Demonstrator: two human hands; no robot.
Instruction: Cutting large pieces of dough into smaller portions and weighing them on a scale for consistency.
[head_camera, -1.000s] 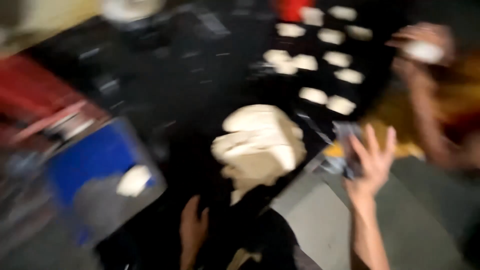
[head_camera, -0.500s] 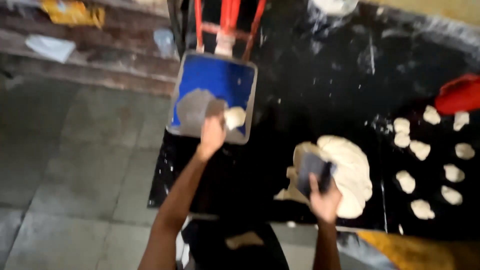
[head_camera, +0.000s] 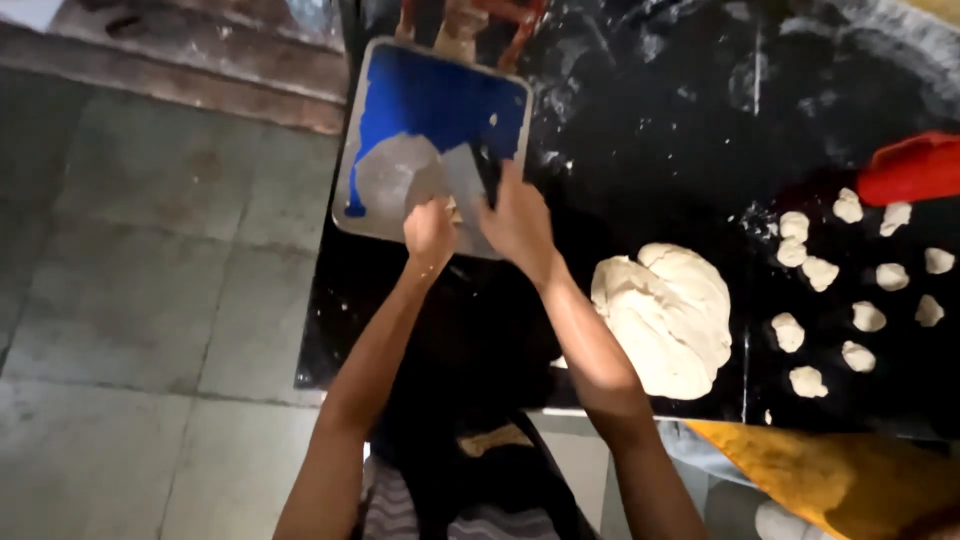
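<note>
Both hands meet over the blue scale tray (head_camera: 440, 100) at the far left of the black worktop (head_camera: 650, 130). The right hand (head_camera: 520, 222) is closed around a flat metal scraper (head_camera: 462, 180) whose blade rests on the tray. The left hand (head_camera: 430, 230) is curled at the blade's edge, apparently pinching something pale — whether its fingers are fully together cannot be told.

Progress, as judged: a dozen or so small dough portions (head_camera: 860, 275) already lie in loose rows at the right, near a red object (head_camera: 915, 168). The large dough mass (head_camera: 665, 315) sits well apart from the tray, near the table's front edge, largely uncut — most of the portioning appears outstanding.

Surface: the worktop is dusted with flour. The tray shows a grey floured patch. Grey tiled floor (head_camera: 150, 300) lies left; a yellow cloth (head_camera: 820, 470) lies near right.
</note>
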